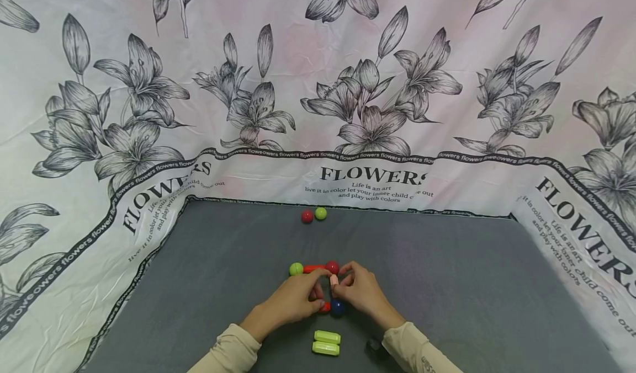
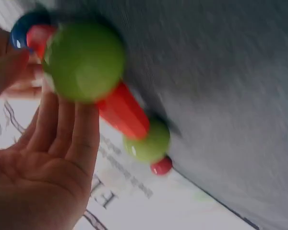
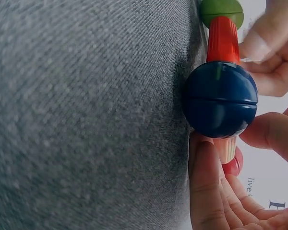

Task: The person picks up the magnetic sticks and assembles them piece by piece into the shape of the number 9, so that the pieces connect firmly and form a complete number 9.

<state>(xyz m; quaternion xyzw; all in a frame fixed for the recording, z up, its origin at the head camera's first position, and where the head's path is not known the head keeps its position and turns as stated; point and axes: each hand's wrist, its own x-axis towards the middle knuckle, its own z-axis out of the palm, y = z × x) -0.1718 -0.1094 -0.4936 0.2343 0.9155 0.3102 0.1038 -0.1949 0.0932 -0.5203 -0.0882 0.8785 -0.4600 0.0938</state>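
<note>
Balls and short rods form a frame on the grey surface. In the head view it shows a green ball (image 1: 296, 268), a far red rod (image 1: 314, 268), a red ball (image 1: 332, 267), a pink rod (image 1: 334, 280) and a blue ball (image 1: 338, 307). My right hand (image 1: 362, 290) pinches the pink rod between thumb and fingers. Reaching in from the left, my left hand (image 1: 293, 298) has its index fingertip by the pink rod's far end and its thumb beside the near red rod (image 3: 223, 40). Another green ball (image 2: 84, 62), hidden in the head view, joins a red side rod (image 2: 122, 112).
Two light green rods (image 1: 326, 343) lie side by side in front of the frame. A black object (image 1: 376, 348) sits by my right forearm. Farther back are a loose red ball (image 1: 307, 216) and a green one (image 1: 321, 213). Flower-printed cloth (image 1: 367, 180) borders the surface.
</note>
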